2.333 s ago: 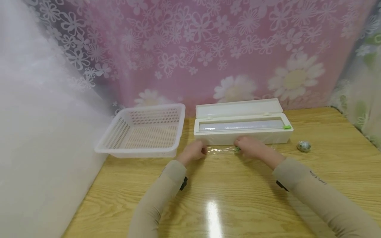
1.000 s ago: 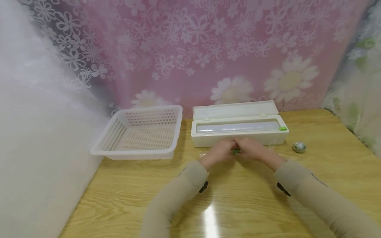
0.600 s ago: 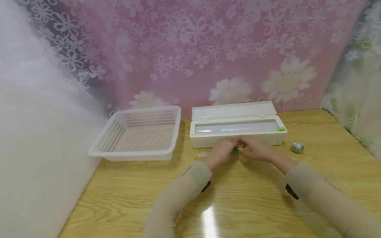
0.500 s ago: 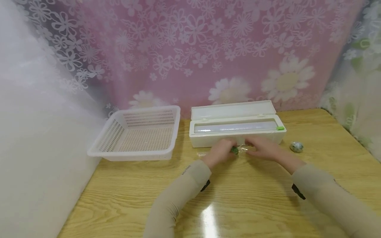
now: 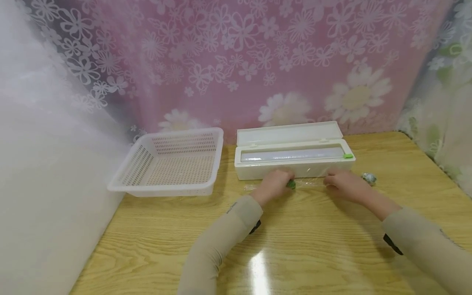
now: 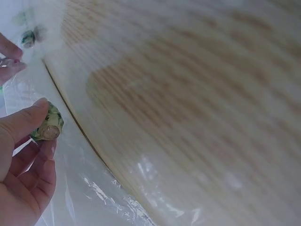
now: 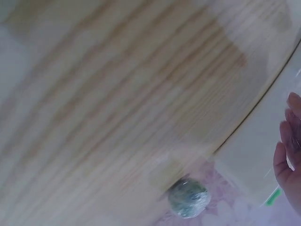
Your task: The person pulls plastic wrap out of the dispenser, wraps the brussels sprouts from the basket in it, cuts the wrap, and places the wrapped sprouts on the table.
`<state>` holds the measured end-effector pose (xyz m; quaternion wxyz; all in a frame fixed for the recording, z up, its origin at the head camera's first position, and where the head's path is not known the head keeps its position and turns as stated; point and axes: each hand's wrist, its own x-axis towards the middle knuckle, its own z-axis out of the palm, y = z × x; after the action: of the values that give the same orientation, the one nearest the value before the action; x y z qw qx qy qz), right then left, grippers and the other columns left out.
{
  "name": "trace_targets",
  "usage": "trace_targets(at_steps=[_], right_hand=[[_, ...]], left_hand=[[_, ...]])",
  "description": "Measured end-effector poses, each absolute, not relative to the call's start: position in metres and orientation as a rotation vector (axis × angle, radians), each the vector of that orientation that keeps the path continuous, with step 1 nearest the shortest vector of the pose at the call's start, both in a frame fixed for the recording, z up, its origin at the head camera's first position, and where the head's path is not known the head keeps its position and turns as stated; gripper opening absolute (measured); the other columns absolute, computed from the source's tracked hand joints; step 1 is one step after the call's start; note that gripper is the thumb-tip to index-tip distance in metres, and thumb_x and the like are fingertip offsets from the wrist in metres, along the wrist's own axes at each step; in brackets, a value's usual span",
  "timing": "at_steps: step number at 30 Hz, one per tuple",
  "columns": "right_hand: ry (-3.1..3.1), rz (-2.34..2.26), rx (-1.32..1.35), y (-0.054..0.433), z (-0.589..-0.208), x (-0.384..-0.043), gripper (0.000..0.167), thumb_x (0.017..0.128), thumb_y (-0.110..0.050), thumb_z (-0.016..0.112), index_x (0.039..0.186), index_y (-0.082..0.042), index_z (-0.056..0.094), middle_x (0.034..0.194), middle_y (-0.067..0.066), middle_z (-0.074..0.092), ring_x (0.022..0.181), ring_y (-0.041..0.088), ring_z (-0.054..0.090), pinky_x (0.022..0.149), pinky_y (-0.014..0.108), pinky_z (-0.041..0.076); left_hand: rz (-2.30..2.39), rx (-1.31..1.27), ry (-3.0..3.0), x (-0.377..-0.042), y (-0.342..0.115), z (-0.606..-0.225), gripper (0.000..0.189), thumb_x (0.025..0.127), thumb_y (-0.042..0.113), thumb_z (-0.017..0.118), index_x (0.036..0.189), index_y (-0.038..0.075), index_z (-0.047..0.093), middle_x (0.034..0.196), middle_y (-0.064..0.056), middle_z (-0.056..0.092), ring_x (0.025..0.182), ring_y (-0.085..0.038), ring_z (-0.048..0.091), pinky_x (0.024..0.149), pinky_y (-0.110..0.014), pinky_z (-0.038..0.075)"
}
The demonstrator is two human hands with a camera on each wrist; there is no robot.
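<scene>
In the head view my left hand [image 5: 276, 184] is in front of the white cling film box [image 5: 295, 170], pinching a Brussels sprout [image 6: 51, 123]. The left wrist view shows the sprout's pale cut stem end and green leaves between thumb and fingers. My right hand [image 5: 344, 186], fingers curled, grips the edge of the clear cling film [image 5: 309, 182] near the box's right end. The film stretches between both hands along the box front. A second small green ball [image 5: 368, 178], shiny with film, lies just past the right hand; the right wrist view also shows it.
The box's lid [image 5: 289, 133] stands open at the back, with the film roll [image 5: 291, 155] inside and a green slider [image 5: 348, 156] at its right end. A white perforated basket [image 5: 162, 188] stands to the left on the wooden table [image 5: 295, 246]. A floral curtain hangs behind.
My hands first came together at the sprout. Then my right hand moved away to the right, drawing the film out, while my left hand stayed at the sprout.
</scene>
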<state>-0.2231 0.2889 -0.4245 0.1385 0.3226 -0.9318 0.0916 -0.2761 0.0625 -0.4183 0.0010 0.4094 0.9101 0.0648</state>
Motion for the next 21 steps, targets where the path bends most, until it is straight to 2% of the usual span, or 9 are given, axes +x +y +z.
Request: trace_targets(at_steps=[3, 8, 15, 21], right_hand=[[-2.796, 0.377, 0.813, 0.292, -0.421, -0.222, 0.011, 0.074, 0.003, 0.064, 0.076, -0.007, 0.060, 0.072, -0.001, 0.054, 0.063, 0.014, 0.052, 0.055, 0.032, 0.044], [-2.947, 0.564, 0.582, 0.292, -0.417, -0.224, 0.005, 0.081, -0.002, 0.060, 0.077, -0.004, 0.060, 0.070, 0.001, 0.057, 0.062, 0.015, 0.051, 0.055, 0.035, 0.044], [-2.969, 0.760, 0.290, 0.291, -0.425, -0.228, 0.011, 0.083, -0.006, 0.058, 0.082, 0.004, 0.063, 0.074, 0.012, 0.061, 0.064, 0.021, 0.054, 0.055, 0.038, 0.044], [-2.964, 0.993, 0.081, 0.288, -0.428, -0.224, 0.018, 0.085, -0.010, 0.056, 0.080, 0.006, 0.063, 0.060, 0.005, 0.056, 0.053, 0.016, 0.048, 0.047, 0.031, 0.039]], left_hand=[[0.109, 1.310, 2.874, -0.276, 0.064, -0.418, 0.026, 0.076, 0.025, 0.070, 0.097, 0.015, 0.058, 0.088, 0.008, 0.057, 0.079, -0.004, 0.050, 0.068, -0.014, 0.040], [-0.082, 1.357, 2.883, -0.277, 0.065, -0.420, 0.029, 0.078, 0.028, 0.068, 0.101, 0.017, 0.054, 0.092, 0.007, 0.054, 0.084, -0.005, 0.050, 0.069, -0.015, 0.041], [-0.166, 1.397, 2.875, -0.277, 0.067, -0.424, 0.034, 0.079, 0.029, 0.067, 0.108, 0.018, 0.052, 0.091, 0.006, 0.050, 0.081, -0.005, 0.047, 0.063, -0.014, 0.040], [-0.188, 1.447, 2.886, -0.278, 0.068, -0.428, 0.037, 0.077, 0.029, 0.067, 0.109, 0.018, 0.052, 0.094, 0.006, 0.051, 0.082, -0.005, 0.048, 0.065, -0.014, 0.041]])
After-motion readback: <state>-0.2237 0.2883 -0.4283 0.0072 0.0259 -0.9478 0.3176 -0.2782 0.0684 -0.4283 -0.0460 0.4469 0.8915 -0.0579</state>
